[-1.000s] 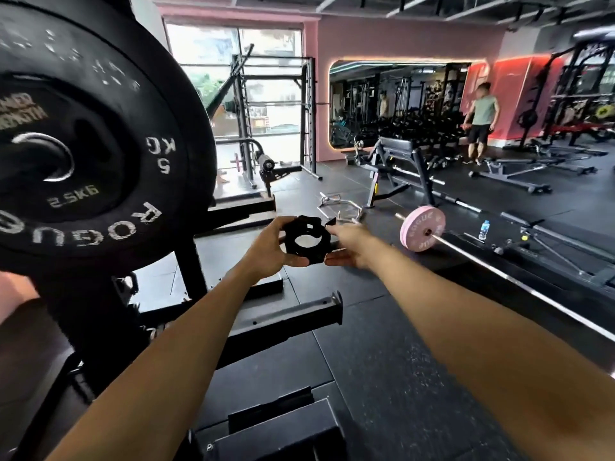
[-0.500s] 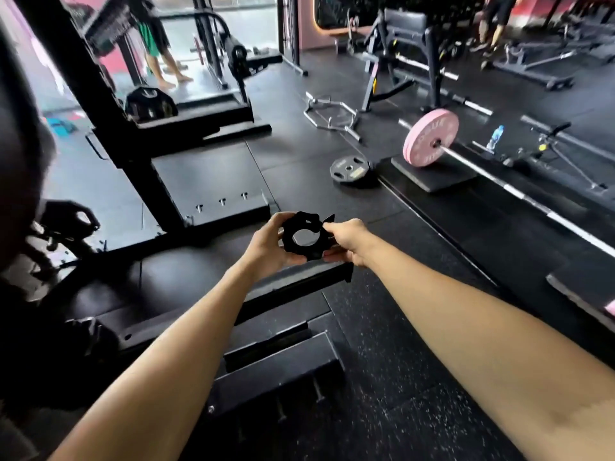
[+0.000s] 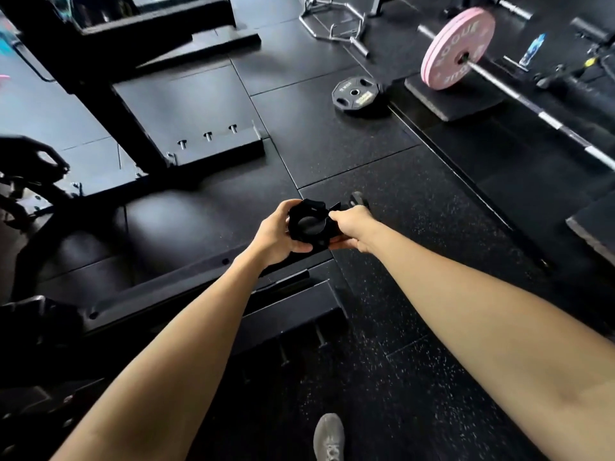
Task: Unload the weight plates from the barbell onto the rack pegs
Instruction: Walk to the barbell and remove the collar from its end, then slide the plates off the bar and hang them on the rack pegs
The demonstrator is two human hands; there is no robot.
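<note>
While both arms are stretched out over the floor (image 3: 382, 201), the left hand (image 3: 278, 236) and right hand (image 3: 354, 227) are both clamped on a black collar (image 3: 309, 224). The left has its fingers curled round the ring's left side with the thumb under it, and the right is pinching the latch side, thumb and fingers closed on it. So the collar is held up in the air between the two hands, hole facing the camera, right above the end of a black rack foot (image 3: 206, 274) that runs along the floor.

The plates are pretty far from the hands. Two pink plates (image 3: 457, 48) sit upright and pressed together on the barbell (image 3: 539, 111) near the top right, resting on a dark pad (image 3: 456, 101), and the bar's shaft runs off toward the right edge. Just left of that pad, a small black plate (image 3: 356, 93) lies flat on the floor by itself.

Other stuff: a chrome hex bar (image 3: 332, 26) lies at the top, a bottle (image 3: 532, 49) stands behind the barbell, and there's a platform (image 3: 186, 111) with three little pegs (image 3: 208, 136) along its front edge. One grey shoe (image 3: 329, 437) pokes in at the bottom. The left side is blurry dark rack parts, can't make out much.
</note>
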